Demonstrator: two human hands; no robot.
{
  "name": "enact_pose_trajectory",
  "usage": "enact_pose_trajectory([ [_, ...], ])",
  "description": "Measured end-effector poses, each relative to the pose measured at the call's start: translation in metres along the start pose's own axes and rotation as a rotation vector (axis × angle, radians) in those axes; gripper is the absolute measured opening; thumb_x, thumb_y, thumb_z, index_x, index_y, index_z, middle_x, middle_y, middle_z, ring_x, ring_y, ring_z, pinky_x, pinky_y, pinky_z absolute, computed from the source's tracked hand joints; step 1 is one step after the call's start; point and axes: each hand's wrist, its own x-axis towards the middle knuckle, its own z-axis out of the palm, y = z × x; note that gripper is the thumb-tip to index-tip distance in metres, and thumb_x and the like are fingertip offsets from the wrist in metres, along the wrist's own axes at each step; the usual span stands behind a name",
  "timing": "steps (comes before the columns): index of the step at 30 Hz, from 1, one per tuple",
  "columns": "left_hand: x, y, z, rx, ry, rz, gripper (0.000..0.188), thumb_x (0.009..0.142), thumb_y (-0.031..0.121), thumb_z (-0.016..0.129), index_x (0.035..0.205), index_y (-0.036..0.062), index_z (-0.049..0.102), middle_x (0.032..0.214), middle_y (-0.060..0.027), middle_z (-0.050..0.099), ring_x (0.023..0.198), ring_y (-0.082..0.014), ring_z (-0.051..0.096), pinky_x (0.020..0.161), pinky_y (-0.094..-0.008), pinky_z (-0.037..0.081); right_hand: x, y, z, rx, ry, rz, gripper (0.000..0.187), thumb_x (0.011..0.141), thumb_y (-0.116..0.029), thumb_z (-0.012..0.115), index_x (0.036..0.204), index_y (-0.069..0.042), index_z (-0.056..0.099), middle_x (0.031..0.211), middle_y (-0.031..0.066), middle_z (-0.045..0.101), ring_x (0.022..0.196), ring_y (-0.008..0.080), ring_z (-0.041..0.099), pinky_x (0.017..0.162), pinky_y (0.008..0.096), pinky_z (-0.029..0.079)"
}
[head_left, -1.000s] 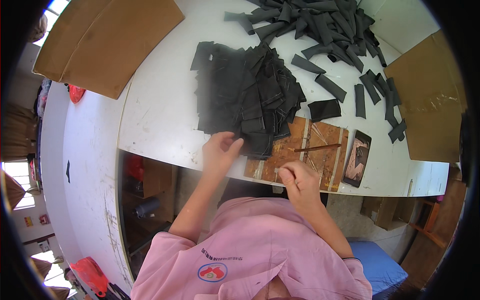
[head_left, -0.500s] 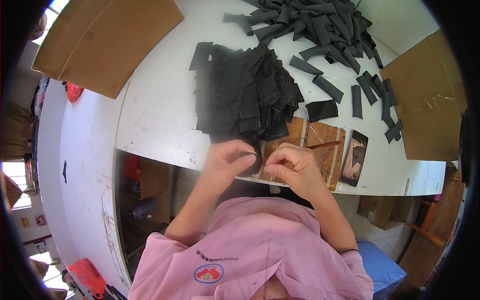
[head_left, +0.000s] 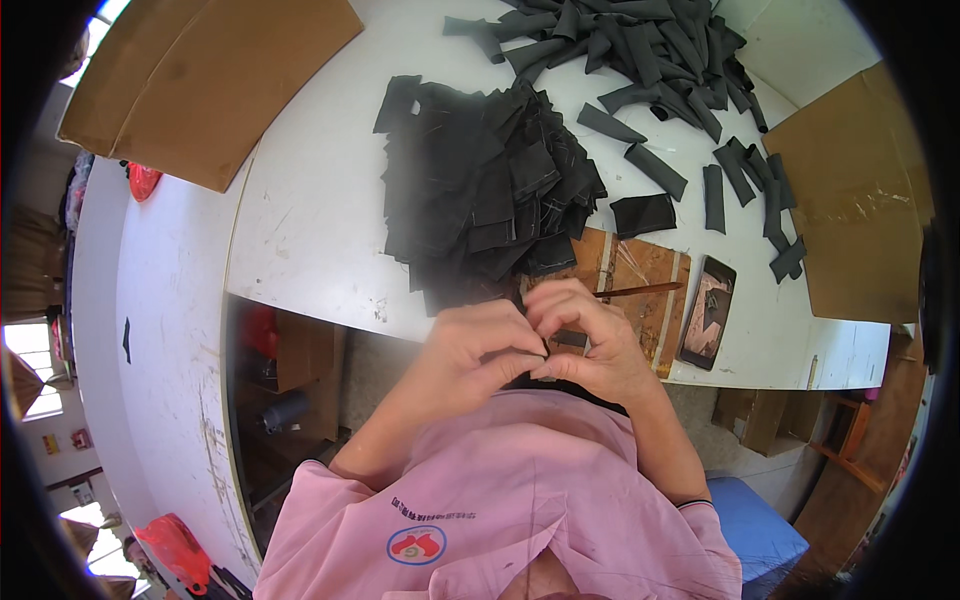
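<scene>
My left hand and my right hand meet at the table's near edge, fingertips pinched together. Between them is a piece of black fabric, mostly hidden by the fingers. Just beyond lies a big heap of black fabric pieces, some with pale thread along their edges. A worn brown board sits under and beside my right hand. A thin brown pointed stick reaches out from behind that hand over the board; whether the hand touches it I cannot tell.
A pile of dark grey fabric tubes fills the far right, with several loose ones nearer. One flat black piece lies above the board. A phone rests right of it. Cardboard boxes stand at left and right.
My hands were apart and have come together. The left moved right and slightly nearer me, and its fingertips now meet the right hand's on the black fabric.
</scene>
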Motion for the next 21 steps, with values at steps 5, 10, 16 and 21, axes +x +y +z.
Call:
enact_pose_trajectory([
  [5,0.001,-0.036,0.01,-0.216,0.282,-0.037,0.015,0.074,0.003,0.059,0.088,0.0001,0.06,0.087,-0.0096,0.058,0.068,-0.0133,0.053,0.061,-0.0234,0.041,-0.005,0.001,-0.013,-0.13,-0.078,-0.111,0.021,0.056,-0.001,0.071,0.071,-0.003,0.055,0.075,0.0047,0.056,0.08,0.022,0.053,0.069,0.0303,0.042],
  [10,0.012,-0.066,0.015,0.582,0.336,0.199,0.033,0.066,0.004,0.061,0.099,0.0034,0.057,0.1,-0.0121,0.052,0.09,-0.0295,0.048,0.077,-0.0356,0.039,-0.01,-0.008,-0.017,-0.038,0.01,-0.142,0.018,0.057,-0.003,0.069,0.069,-0.003,0.056,0.072,0.0053,0.057,0.081,0.0238,0.053,0.07,0.0317,0.042],
  [16,0.018,-0.095,0.017,0.841,0.455,0.163,0.05,0.053,-0.005,0.057,0.101,0.0071,0.057,0.105,-0.01,0.05,0.096,-0.0305,0.045,0.081,-0.0383,0.035,-0.026,-0.023,-0.024,0.173,-0.001,-0.166,0.018,0.072,-0.018,0.063,0.068,-0.003,0.056,0.07,0.0065,0.06,0.082,0.0277,0.053,0.073,0.0388,0.042],
  [21,0.019,-0.108,0.015,0.943,0.419,0.125,0.048,0.054,-0.005,0.058,0.1,0.0074,0.057,0.103,-0.0095,0.05,0.096,-0.0297,0.045,0.078,-0.0373,0.035,-0.035,-0.035,-0.03,0.226,0.062,-0.216,0.015,0.075,-0.016,0.06,0.068,-0.003,0.056,0.067,0.0095,0.061,0.076,0.0287,0.056,0.084,0.049,0.039],
])
